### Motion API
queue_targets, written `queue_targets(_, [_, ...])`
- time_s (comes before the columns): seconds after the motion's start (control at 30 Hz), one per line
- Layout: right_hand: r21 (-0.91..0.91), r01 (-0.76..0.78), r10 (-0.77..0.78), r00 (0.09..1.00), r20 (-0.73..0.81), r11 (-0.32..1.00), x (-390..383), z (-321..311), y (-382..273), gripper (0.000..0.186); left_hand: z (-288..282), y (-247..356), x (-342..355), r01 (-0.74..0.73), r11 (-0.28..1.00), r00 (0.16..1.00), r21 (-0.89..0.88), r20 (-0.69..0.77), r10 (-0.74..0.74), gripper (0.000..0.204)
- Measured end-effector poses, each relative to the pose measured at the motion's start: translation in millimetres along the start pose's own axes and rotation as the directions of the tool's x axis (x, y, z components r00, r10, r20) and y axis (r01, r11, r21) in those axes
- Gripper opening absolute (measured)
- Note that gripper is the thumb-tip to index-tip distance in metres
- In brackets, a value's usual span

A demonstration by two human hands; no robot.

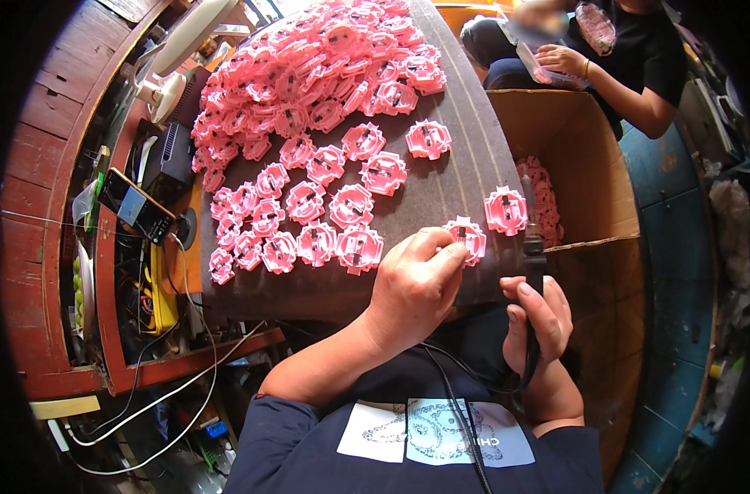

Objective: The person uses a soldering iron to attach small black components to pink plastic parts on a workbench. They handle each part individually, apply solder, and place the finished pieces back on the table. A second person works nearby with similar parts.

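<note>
On the dark work surface, my left hand (416, 276) pinches a pink plastic part (471, 240) near the front right edge. The part has a notched, roughly round outline and a small dark piece at its middle. At the right edge, my right hand (544, 317) has its fingers curled around a slim dark tool (535, 265) with a black cord; the tool's kind is hard to make out. Another pink part (507, 211) lies close beside the tool's upper end. Several similar loose parts (360, 247) sit in rough rows left of my left hand.
A big heap of pink parts (309, 70) covers the far side of the surface (465, 140). Right of it stands a cardboard box (593, 165) with pink parts inside. Beyond the box sits another person (647, 90). A phone (136, 206) and cables are at left.
</note>
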State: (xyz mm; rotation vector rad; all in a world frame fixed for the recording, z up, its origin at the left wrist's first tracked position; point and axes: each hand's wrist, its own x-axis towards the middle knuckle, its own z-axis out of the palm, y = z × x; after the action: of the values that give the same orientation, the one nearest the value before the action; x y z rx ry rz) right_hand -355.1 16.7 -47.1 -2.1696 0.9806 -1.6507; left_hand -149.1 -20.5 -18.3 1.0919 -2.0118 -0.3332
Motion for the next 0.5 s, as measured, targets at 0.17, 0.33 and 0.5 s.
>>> queue_targets(0.17, [-0.151,0.038,-0.042,0.999,-0.020,0.988,13.4,20.1,8.3,0.041,-1.0,0.6,0.2,0.002,1.000,1.000,-0.003,0.004,-0.002,0.022])
queue_targets(0.33, [-0.180,-0.028,0.034,0.999,0.033,0.983,19.1,34.0,11.8,0.058,2.0,-3.0,-1.9,-0.010,1.000,1.000,-0.015,-0.011,0.010,0.021])
queue_targets(0.5, [-0.184,-0.027,0.035,0.998,0.042,0.983,23.4,37.0,15.2,0.057,0.2,-1.3,-1.1,0.004,1.000,1.000,-0.024,-0.008,-0.004,0.021])
